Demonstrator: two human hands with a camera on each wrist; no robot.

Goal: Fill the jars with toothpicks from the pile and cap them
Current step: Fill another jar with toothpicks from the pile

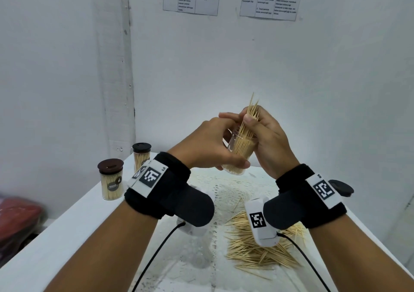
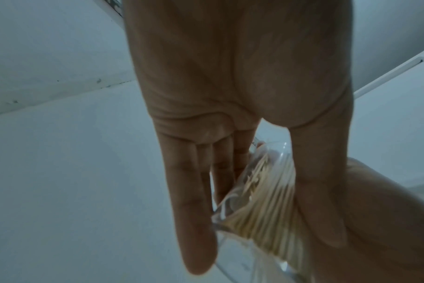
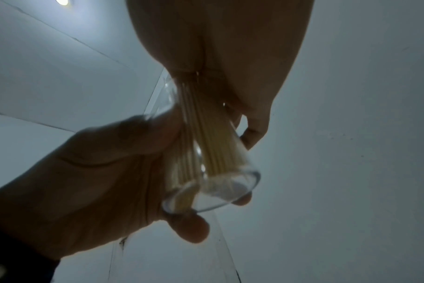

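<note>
Wooden toothpicks in the loose pile lie low in the frame on the bench; at centre, raised, the left hand grips the clear jar, part filled, uncapped; the right hand pinches a bundle entering its mouth. Filling step judged under way; next: release, settle, cap. Mid-left, two capped jars hold toothpicks; a dark lid lies at right.

Clear open jar, tilted, held above table, part-filled with toothpicks poking out; loose pile on table; two capped jars stood left.
</note>
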